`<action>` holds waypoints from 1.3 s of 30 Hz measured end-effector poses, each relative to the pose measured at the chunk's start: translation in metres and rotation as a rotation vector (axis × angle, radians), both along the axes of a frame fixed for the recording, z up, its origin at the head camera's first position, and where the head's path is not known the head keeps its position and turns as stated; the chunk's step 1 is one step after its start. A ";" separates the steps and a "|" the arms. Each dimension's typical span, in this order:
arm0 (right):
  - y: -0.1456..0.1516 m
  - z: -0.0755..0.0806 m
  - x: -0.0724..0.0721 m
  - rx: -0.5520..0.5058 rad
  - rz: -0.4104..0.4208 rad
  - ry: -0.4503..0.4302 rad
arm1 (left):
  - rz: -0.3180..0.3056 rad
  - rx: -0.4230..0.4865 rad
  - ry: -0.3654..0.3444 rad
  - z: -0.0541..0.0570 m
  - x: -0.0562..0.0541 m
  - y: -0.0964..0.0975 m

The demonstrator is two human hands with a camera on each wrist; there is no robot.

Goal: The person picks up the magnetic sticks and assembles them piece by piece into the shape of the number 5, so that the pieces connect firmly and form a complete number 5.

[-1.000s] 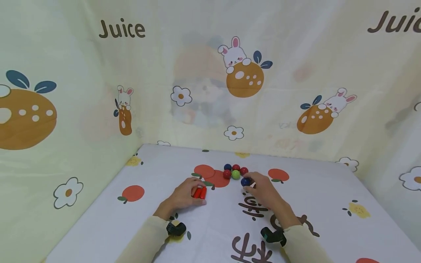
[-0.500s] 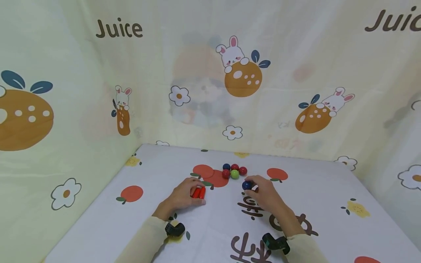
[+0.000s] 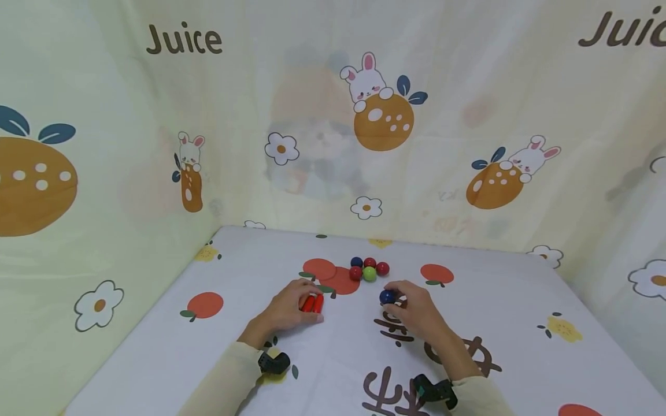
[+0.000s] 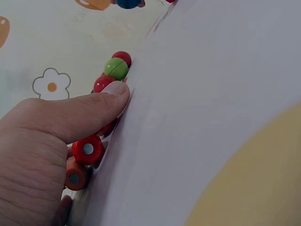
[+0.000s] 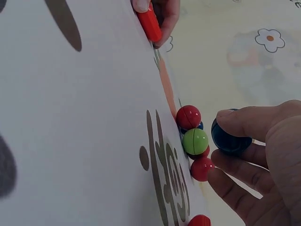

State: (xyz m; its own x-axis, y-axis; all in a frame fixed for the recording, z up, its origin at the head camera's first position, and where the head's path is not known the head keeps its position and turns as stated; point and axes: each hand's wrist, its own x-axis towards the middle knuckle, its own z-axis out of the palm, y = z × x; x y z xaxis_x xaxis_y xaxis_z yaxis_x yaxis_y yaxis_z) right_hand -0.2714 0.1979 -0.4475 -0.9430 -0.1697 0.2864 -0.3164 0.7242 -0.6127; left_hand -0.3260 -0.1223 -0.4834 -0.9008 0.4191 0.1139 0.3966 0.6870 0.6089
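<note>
My left hand (image 3: 292, 306) rests low on the table, thumb and fingers curled around two short red rods (image 3: 313, 303). In the left wrist view one red rod (image 4: 88, 149) shows a grey disc in its end, with the other rod below it; the thumb hides part of them. My right hand (image 3: 416, 309) pinches a dark blue ball (image 3: 387, 297) between thumb and fingers. The right wrist view shows that blue ball (image 5: 230, 134) apart from the cluster. Beyond the hands sit several balls close together: a green ball (image 3: 369, 274), a blue ball (image 3: 356, 263) and red balls (image 3: 382, 268).
The table wears a white cloth (image 3: 333, 358) printed with fruit and dark lettering. A cream curtain (image 3: 312, 190) with rabbits and oranges hangs at the back and sides. Black wrist cameras (image 3: 274, 363) sit on both forearms.
My right hand has drawn the blue ball back toward me, away from the cluster. The left hand keeps its hold on the red rods, and the view has shifted slightly.
</note>
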 end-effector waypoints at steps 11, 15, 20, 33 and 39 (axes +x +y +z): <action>-0.004 -0.002 0.001 0.004 0.006 -0.099 | -0.004 0.011 -0.020 0.003 0.000 0.002; -0.005 -0.006 -0.001 0.004 0.015 -0.117 | 0.005 0.011 -0.034 0.001 0.001 0.001; -0.006 -0.014 -0.004 0.032 -0.002 -0.139 | -0.003 0.013 -0.044 0.001 0.001 0.001; -0.007 -0.019 -0.006 0.062 -0.025 -0.169 | -0.106 0.099 -0.009 0.007 -0.006 0.007; -0.007 -0.013 -0.006 0.064 -0.034 -0.161 | -0.117 0.158 -0.005 0.012 -0.009 0.013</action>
State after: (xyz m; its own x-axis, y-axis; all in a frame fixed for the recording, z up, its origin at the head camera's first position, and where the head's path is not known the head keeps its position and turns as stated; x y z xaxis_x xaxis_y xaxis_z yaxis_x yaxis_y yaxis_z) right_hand -0.2773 0.1905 -0.4609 -0.9813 -0.1500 0.1207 -0.1925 0.7722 -0.6055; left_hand -0.3348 -0.1096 -0.4712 -0.8475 0.4984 0.1825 0.4653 0.5323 0.7073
